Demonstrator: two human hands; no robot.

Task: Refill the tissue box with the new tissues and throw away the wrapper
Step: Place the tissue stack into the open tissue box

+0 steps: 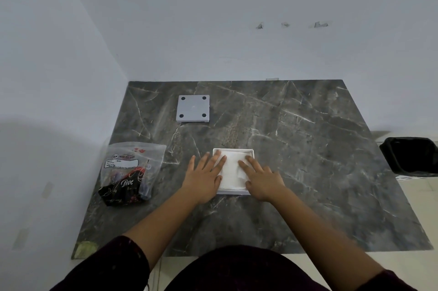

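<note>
A white square tissue box [251, 152] lies open on the dark marble slab, filled with a stack of white tissues [233, 167]. My left hand [203, 178] rests flat with spread fingers on the left side of the tissues. My right hand [262, 178] lies flat on their right side. Both palms press down and hold nothing. The box's white square lid [193, 108], with a black dot at each corner, lies flat at the back left. A crumpled clear plastic wrapper [131, 172] with red and black print lies at the left edge of the slab.
The marble slab [308, 148] sits in a corner between two white walls. A black-lined bin [411, 156] stands on the floor off the slab's right edge.
</note>
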